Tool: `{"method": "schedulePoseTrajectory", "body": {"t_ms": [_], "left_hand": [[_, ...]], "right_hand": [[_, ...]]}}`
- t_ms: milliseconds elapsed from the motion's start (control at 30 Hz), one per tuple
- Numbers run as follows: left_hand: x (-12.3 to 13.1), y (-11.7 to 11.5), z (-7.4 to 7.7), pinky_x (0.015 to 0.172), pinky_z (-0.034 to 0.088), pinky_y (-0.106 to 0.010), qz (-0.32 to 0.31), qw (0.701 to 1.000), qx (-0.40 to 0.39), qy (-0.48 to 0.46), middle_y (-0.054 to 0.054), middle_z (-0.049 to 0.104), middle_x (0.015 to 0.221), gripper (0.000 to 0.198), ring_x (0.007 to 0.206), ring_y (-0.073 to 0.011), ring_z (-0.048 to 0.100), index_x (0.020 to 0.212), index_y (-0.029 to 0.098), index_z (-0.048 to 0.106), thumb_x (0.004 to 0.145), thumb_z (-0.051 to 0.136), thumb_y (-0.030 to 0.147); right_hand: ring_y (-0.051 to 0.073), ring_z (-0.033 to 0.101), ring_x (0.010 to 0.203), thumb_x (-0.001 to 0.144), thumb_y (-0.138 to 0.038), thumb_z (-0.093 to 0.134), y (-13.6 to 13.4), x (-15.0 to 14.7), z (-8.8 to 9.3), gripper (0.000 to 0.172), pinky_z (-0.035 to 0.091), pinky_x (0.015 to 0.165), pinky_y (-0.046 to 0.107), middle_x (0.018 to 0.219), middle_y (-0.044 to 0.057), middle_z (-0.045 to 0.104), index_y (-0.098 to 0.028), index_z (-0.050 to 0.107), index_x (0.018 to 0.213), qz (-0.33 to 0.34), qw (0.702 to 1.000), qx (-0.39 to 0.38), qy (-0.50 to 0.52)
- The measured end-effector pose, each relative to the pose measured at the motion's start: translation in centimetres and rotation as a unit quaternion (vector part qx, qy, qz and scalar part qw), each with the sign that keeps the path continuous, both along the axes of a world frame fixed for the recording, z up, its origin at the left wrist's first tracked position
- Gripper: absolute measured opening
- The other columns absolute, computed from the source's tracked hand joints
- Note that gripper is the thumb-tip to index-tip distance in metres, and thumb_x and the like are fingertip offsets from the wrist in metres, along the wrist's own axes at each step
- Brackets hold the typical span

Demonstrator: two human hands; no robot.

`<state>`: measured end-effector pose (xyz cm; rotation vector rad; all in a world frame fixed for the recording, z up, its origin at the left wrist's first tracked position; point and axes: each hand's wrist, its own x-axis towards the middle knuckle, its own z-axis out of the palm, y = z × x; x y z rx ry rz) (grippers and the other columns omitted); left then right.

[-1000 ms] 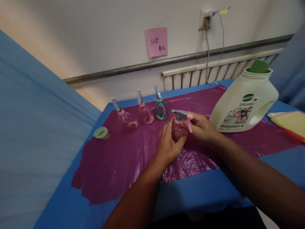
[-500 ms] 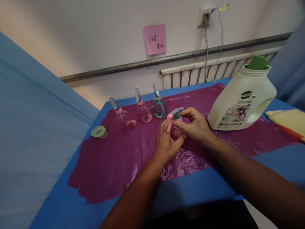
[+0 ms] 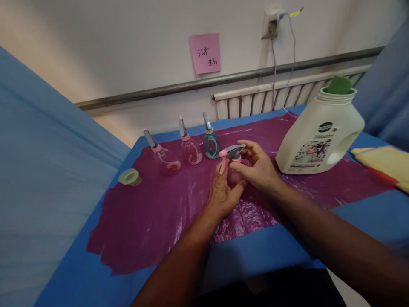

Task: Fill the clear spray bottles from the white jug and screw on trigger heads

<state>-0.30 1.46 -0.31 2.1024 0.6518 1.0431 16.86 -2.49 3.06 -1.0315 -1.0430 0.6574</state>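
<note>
Between my hands stands a clear spray bottle with a grey spray head and a pink nozzle, trigger and collar. My left hand is wrapped around the bottle's body, its thumb across the near side. My right hand has its thumb and fingers around the pink collar under the spray head. Part of the bottle is hidden behind my fingers. Beyond them stand two clear spray bottles with pink collars, one on the left and one beside it, plus a teal spray bottle.
A large cream jug with a green piece in its mouth stands to the right. Past it lies a yellow cloth. A pale green cap sits at the left on the purple plastic sheet, over the blue table cover.
The spray head has turned, so its pink nozzle and trigger now point further left. My right hand has shifted slightly with it; my left hand keeps its hold on the bottle.
</note>
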Motion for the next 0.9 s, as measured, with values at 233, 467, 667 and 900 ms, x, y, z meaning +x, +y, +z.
{"method": "schedulePoseTrajectory", "body": {"t_ms": [233,467,667,900], "left_hand": [[0.0,-0.2,0.3,0.146,0.043,-0.064,0.018,0.999,-0.025,0.021,-0.015,0.056,0.184,0.088,0.173,-0.0393,0.054,0.181,0.03,0.048,0.102,0.085,0.035],[-0.1,-0.6,0.3,0.146,0.042,-0.066,0.018,0.999,-0.013,0.028,-0.013,0.048,0.19,0.095,0.178,-0.0396,0.046,0.186,0.036,0.036,0.105,0.084,0.033],[-0.1,-0.7,0.8,0.142,0.048,-0.066,0.004,1.0,-0.008,0.019,-0.012,0.055,0.183,0.101,0.171,-0.038,0.055,0.189,0.041,0.028,0.105,0.084,0.03],[-0.2,-0.4,0.7,0.144,0.047,-0.066,-0.005,1.0,-0.006,0.009,-0.011,0.05,0.187,0.103,0.174,-0.0395,0.051,0.189,0.046,0.029,0.105,0.085,0.026]], "right_hand": [[0.03,0.08,0.131,0.102,-0.063,0.084,-1.2,0.5,0.8,0.085,0.06,0.123,0.054,0.139,0.011,0.085,-0.034,0.053,0.175,0.071,0.997,-0.008,0.002],[0.029,0.078,0.135,0.091,-0.055,0.098,-0.9,0.7,0.7,0.072,0.064,0.12,0.05,0.141,0.009,0.083,-0.033,0.068,0.153,0.043,0.999,-0.018,0.009],[0.027,0.077,0.117,0.079,-0.055,0.107,0.0,0.3,0.4,0.077,0.064,0.118,0.05,0.12,0.005,0.079,-0.033,0.069,0.142,0.009,1.0,-0.013,0.007],[0.031,0.076,0.14,0.099,-0.044,0.091,-1.0,-0.2,0.6,0.071,0.056,0.133,0.057,0.145,0.011,0.079,-0.035,0.061,0.163,0.023,0.999,0.038,-0.029]]}}
